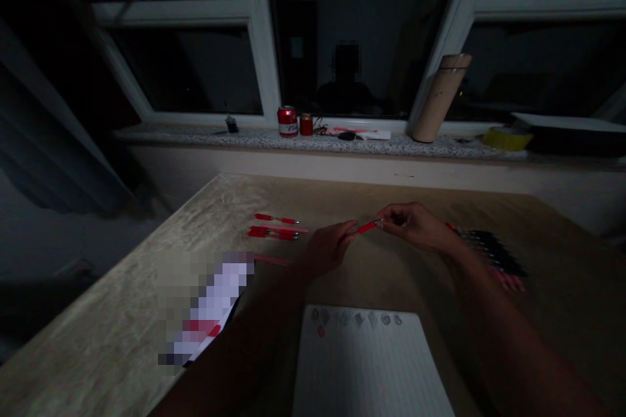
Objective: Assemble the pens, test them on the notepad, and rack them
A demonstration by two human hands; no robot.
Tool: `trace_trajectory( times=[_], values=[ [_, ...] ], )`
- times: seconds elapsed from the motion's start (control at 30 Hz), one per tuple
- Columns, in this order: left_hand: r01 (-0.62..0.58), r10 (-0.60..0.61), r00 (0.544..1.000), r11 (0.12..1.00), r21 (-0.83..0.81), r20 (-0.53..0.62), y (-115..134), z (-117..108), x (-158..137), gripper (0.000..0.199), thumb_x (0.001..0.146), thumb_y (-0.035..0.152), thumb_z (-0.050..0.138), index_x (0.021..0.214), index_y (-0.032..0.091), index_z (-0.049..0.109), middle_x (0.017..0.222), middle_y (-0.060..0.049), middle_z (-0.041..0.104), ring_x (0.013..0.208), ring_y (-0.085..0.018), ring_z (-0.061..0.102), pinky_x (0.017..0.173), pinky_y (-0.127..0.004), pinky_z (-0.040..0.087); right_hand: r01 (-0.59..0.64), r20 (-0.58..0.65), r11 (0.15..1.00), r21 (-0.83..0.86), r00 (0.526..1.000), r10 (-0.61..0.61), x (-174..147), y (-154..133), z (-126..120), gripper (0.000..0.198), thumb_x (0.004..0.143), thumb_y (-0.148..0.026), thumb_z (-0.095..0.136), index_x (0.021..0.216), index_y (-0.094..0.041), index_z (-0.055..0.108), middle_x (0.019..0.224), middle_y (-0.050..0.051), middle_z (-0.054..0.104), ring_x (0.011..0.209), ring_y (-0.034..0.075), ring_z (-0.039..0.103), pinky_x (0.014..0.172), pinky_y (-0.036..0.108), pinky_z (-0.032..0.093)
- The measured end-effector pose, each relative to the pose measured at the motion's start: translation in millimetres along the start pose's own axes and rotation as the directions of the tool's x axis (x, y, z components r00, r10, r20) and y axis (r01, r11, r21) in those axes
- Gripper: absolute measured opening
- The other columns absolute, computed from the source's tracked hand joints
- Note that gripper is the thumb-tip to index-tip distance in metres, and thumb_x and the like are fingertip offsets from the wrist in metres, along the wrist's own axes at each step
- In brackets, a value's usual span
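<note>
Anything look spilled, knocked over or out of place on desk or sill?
Nothing spilled or damaged stands out. The tumbler on the windowsill appears tilted, but the window post beside it slants too, so probably lens distortion. The red pen between the left hand and right hand shows no obvious damage.

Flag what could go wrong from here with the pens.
The red pen is slim and held between the left hand and the fingertips of the right hand, so it might slip onto the table. The right forearm lies close to the row of pens in this view; a careless sweep could disturb them.
</note>
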State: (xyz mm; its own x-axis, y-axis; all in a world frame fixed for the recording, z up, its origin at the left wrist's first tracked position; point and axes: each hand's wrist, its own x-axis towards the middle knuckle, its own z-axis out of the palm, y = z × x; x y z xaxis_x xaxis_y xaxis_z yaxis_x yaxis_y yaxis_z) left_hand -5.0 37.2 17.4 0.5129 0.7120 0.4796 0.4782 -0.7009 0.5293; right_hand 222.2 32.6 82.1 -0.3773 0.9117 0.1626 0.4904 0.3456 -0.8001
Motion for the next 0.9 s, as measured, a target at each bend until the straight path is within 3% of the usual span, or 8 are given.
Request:
trace_trajectory(
  times=[0.17, 0.37, 0.6, 0.73, 0.9],
  values=[
    [0.016, -0.018, 0.999, 0.998, 0.055, 0.029, -4.3, -4.6, 1.4, 0.037, 0.090, 0.032, 0.041, 0.121, 0.015, 0.053, 0.106, -0.009, 0.067, 0.094, -0.017, 0.063, 0.085, -0.028, 0.047, 0.007, 0.040, 0.993, -0.116, 0.999, -0.002, -1.2, 9.1, 1.9, 0.028, 0.077, -0.042, 0.059, 0.073, -0.015, 0.065, 0.058, -0.002, 0.051, 0.051, 0.010, 0.041, 0.050, 0.023, 0.032],
    [-0.002, -0.009, 0.997, 0.992, 0.130, 0.082, -9.0, -7.3, 1.6, 0.035, 0.089, 0.031, 0.044, 0.118, 0.016, 0.056, 0.113, -0.008, 0.064, 0.098, -0.018, 0.062, 0.087, -0.029, 0.046, -0.035, 0.050, 0.991, -0.128, 0.998, 0.042, -5.4, 18.3, 12.7, 0.034, 0.080, -0.046, 0.053, 0.070, -0.015, 0.062, 0.055, -0.004, 0.045, 0.050, 0.009, 0.036, 0.048, 0.023, 0.028],
    [-0.042, 0.011, 0.984, 0.984, 0.174, 0.179, -12.5, -0.5, 0.9, 0.034, 0.086, 0.024, 0.049, 0.118, 0.017, 0.056, 0.103, -0.007, 0.066, 0.092, -0.016, 0.061, 0.084, -0.028, 0.045, -0.193, 0.107, 0.974, 0.122, 0.978, 0.180, -25.2, 33.8, 33.4, 0.044, 0.082, -0.055, 0.046, 0.068, -0.015, 0.055, 0.047, -0.004, 0.045, 0.041, 0.008, 0.039, 0.043, 0.022, 0.028],
    [-0.075, 0.039, 0.976, 0.984, 0.161, 0.215, -11.1, 2.3, 0.6, 0.032, 0.085, 0.024, 0.050, 0.116, 0.016, 0.057, 0.096, -0.007, 0.067, 0.089, -0.016, 0.061, 0.083, -0.028, 0.044, -0.316, 0.132, 0.884, 0.344, 0.949, 0.287, -29.5, 41.3, 46.3, 0.046, 0.079, -0.060, 0.048, 0.066, -0.016, 0.053, 0.041, -0.005, 0.045, 0.034, 0.009, 0.044, 0.039, 0.022, 0.034],
    [-0.076, 0.033, 0.973, 0.980, 0.185, 0.229, -8.9, 2.7, 1.3, 0.031, 0.084, 0.023, 0.052, 0.115, 0.018, 0.057, 0.093, -0.004, 0.066, 0.085, -0.015, 0.060, 0.080, -0.026, 0.044, -0.384, 0.153, 0.793, 0.473, 0.922, 0.356, -28.8, 42.0, 55.3, 0.048, 0.078, -0.060, 0.049, 0.054, -0.019, 0.043, 0.036, -0.008, 0.037, 0.026, 0.008, 0.036, 0.030, 0.021, 0.031]
  ],
)
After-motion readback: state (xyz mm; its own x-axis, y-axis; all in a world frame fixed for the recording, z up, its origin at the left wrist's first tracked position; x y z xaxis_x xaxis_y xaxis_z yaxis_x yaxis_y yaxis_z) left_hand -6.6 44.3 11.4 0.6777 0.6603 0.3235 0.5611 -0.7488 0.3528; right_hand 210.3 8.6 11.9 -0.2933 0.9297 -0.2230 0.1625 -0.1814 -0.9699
